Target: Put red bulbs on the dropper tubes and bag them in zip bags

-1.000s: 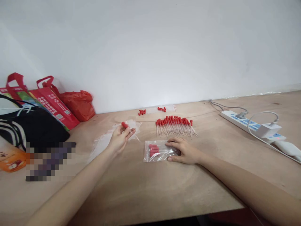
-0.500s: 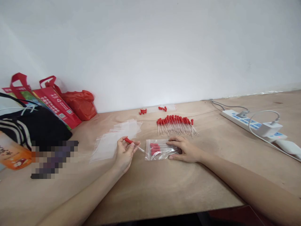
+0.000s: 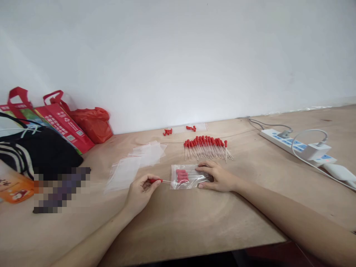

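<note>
My left hand (image 3: 141,192) pinches a glass dropper (image 3: 156,181) by its red rubber bulb, with the tube pointing right. The tube's tip reaches the left end of a clear zip bag (image 3: 191,183); whether it is inside, I cannot tell. Several red-bulbed droppers lie side by side in the bag, bulbs to the left. My right hand (image 3: 218,177) holds the bag's right end against the table, thumb at the near side and fingers at the far side. Behind the bag, a row of loose droppers (image 3: 205,146) lies with bulbs toward the wall.
Flat zip bags (image 3: 125,172) lie fanned out beyond my left hand. Small red bulbs (image 3: 167,132) sit near the wall. A power strip (image 3: 278,140) with plugs and cables is on the right. Shopping bags (image 3: 62,122) and a black cloth bag (image 3: 55,152) stand left.
My left hand has moved down and slightly left, levelling the dropper, which was tilted before, in line with the bag's left end. The right hand stays on the bag.
</note>
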The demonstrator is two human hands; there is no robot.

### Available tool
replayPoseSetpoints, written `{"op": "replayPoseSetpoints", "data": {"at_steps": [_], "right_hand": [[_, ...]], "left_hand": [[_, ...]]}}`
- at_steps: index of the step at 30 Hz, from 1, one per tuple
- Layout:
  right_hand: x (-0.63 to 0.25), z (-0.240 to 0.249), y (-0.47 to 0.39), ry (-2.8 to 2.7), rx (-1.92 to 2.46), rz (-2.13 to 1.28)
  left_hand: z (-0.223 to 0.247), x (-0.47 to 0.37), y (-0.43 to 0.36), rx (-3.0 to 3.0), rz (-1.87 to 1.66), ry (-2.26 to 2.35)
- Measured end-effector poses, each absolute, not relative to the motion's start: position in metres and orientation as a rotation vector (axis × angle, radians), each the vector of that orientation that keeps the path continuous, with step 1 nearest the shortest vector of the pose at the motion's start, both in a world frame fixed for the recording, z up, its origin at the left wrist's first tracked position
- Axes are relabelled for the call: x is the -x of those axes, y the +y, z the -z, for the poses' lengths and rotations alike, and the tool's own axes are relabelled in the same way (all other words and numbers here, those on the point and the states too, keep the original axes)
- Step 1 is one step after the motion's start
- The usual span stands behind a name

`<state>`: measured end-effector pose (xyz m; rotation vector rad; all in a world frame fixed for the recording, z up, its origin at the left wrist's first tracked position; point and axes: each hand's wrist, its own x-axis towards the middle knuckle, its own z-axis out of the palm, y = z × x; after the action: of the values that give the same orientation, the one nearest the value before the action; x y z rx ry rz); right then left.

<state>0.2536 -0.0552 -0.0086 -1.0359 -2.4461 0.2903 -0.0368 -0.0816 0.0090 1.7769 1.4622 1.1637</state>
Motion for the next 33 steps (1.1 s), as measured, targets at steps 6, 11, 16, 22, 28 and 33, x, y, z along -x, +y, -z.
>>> {"op": "replayPoseSetpoints", "data": {"at_steps": [6,11,16,22,28,33], "right_hand": [[-0.254,0.008,-0.055,-2.446,1.033,-0.303],[-0.254,0.008,-0.055,-2.441,1.032,-0.303],[-0.254,0.009,-0.054,-2.440,1.025,-0.296],[-0.254,0.010,-0.054,-2.434,1.011,-0.279],[-0.253,0.009,-0.055,-2.430,1.022,-0.290],[-0.254,0.008,-0.056,-2.403,1.002,-0.290]], "left_hand": [[-0.009,0.041,-0.091,-1.854,-0.949,1.426],[-0.016,0.043,-0.088,-1.960,-0.774,1.181],[-0.017,0.037,-0.073,-1.865,-0.658,1.097],[-0.016,0.027,-0.061,-1.753,-0.736,0.995],[-0.021,0.023,-0.063,-1.847,-0.591,0.857],[-0.020,0.022,-0.068,-2.013,-0.497,0.884]]}}
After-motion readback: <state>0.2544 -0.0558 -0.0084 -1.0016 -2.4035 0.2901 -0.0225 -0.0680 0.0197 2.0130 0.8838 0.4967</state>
